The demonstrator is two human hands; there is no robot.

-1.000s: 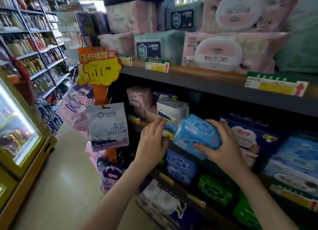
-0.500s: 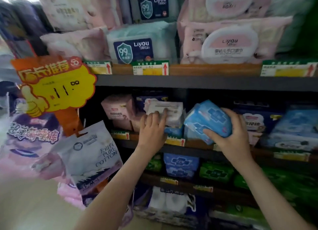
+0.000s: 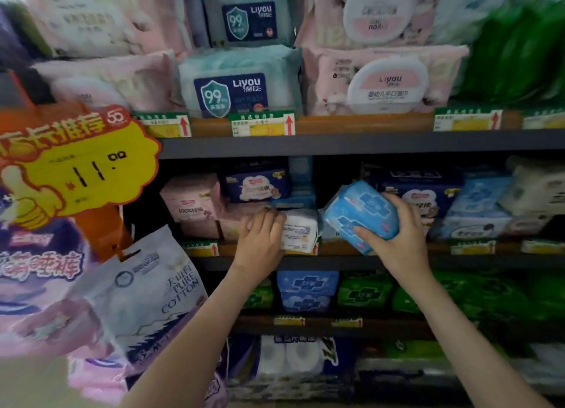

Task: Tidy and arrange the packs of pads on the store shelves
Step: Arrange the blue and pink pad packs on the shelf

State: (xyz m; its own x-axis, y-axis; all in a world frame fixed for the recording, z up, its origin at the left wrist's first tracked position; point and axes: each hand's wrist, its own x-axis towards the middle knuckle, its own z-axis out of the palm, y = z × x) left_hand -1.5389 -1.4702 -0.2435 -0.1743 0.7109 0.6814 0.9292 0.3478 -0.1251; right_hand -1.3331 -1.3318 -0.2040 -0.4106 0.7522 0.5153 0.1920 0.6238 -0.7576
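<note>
My right hand (image 3: 397, 239) grips a light blue pack of pads (image 3: 360, 212), tilted, in front of the middle shelf (image 3: 397, 262). My left hand (image 3: 260, 242) holds the left side of a white pack of pads (image 3: 301, 230) standing on that shelf's front edge, fingers curled over its top. To the left of the white pack stands a pink pack (image 3: 192, 206), and behind it a dark blue pack (image 3: 256, 186). More dark blue and light blue packs (image 3: 477, 203) fill the shelf to the right.
Wet-wipe packs (image 3: 238, 83) are stacked on the shelf above. Blue (image 3: 307, 290) and green packs (image 3: 363, 291) line the shelf below, toilet rolls (image 3: 290, 358) under that. An orange and yellow price sign (image 3: 76, 163) and hanging bags (image 3: 146, 294) crowd the left.
The view has turned to face the shelves and come closer. My left hand went from touching the white pack's front to gripping its side. My right hand kept the blue pack near the shelf.
</note>
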